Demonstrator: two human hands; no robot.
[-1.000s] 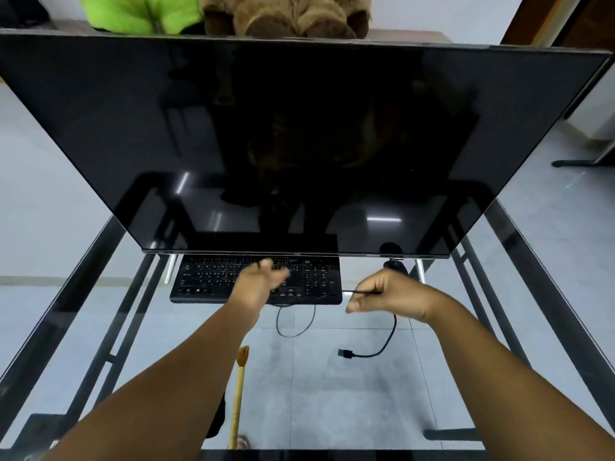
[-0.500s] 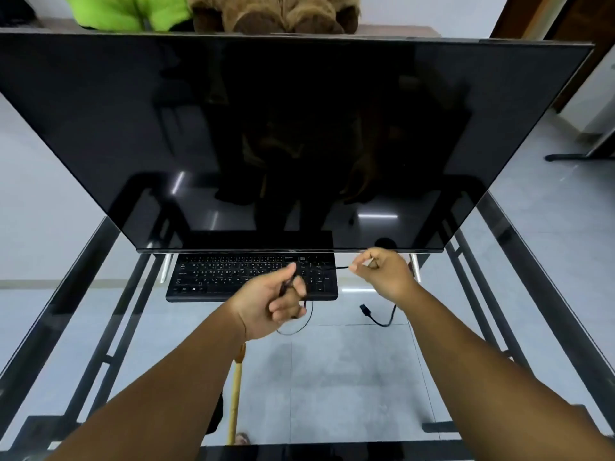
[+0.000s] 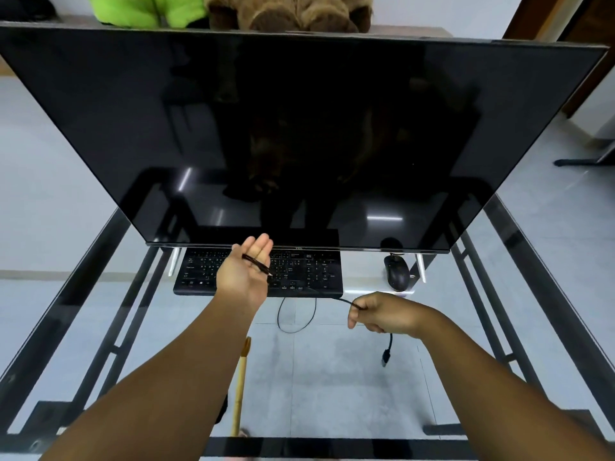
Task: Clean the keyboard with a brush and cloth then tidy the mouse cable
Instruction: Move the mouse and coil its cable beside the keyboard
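The black keyboard [image 3: 306,272] lies on the glass table under the monitor's lower edge. The black mouse [image 3: 397,272] sits to its right. My left hand [image 3: 246,274] hovers over the keyboard, palm up and fingers straight, with turns of the thin black mouse cable [image 3: 256,262] lying across the palm. From there the cable runs right to my right hand [image 3: 382,312], which pinches it between thumb and fingers. The cable's USB plug [image 3: 386,356] dangles below that hand. A yellow-handled brush [image 3: 240,387] lies near the table's front edge.
A large dark monitor [image 3: 299,128] fills the back of the glass table [image 3: 332,377], which has a black metal frame [image 3: 519,261]. A second thin cable loop [image 3: 296,316] lies in front of the keyboard. Plush toys sit behind the monitor.
My left hand has turned palm up and opened, with the cable across it. My right hand has drawn back toward me and to the right, pulling the cable; the mouse now shows.
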